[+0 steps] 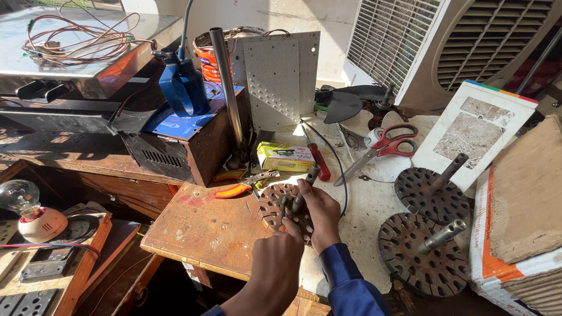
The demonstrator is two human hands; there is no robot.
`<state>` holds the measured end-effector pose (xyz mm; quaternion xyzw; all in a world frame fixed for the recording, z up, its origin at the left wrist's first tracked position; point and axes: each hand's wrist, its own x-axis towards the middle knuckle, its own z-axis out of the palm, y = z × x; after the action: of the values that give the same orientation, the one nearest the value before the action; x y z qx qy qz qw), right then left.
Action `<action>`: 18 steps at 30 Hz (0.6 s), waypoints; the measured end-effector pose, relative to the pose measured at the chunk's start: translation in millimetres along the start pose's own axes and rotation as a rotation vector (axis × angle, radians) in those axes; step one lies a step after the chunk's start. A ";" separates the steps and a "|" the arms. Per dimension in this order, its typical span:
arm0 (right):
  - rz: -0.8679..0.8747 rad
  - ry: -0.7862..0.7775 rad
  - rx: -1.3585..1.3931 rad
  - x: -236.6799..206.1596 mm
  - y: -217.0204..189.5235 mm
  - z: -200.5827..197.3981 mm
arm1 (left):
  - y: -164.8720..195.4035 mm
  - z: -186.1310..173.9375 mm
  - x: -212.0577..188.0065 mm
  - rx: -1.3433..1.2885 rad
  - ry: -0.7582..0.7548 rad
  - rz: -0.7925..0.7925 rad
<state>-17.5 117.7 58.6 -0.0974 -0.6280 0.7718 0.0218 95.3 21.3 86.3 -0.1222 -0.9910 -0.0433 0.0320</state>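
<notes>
A rusty round slotted motor core (270, 206) with a grey steel shaft (307, 182) lies on the worn wooden bench (199, 228). My right hand (321, 214), in a blue sleeve, grips the core at the base of the shaft. My left hand (280, 256) clasps the core's near edge from below. A thin dark tool-like piece (283, 206) stands up by its fingers; whether the hand holds it is unclear. Part of the core is hidden under both hands.
Two dark slotted cores with shafts (429, 193) (420, 253) lie to the right by a cardboard box (521, 199). Red-handled scissors (391, 144), a red screwdriver (319, 164), orange pliers (236, 188) and a small yellow box (284, 157) lie behind. A perforated plate (281, 76), blue oil can (184, 88) and bulb (20, 196) stand around.
</notes>
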 end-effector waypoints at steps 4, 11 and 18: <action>-0.043 0.002 -0.021 9.0 1.0 -10.0 | 4.7 -1.6 -1.6 0.096 -0.020 0.034; -0.096 0.029 -0.166 20.1 2.2 -5.5 | -17.7 38.4 -15.9 0.178 0.139 0.002; -0.042 -0.026 -0.058 11.1 -16.5 4.8 | -39.3 41.9 -10.0 0.402 0.236 0.382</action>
<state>-30.7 118.2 74.2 -0.0749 -0.6523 0.7538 0.0271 93.2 -15.2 40.9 -0.2918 -0.9282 0.1468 0.1780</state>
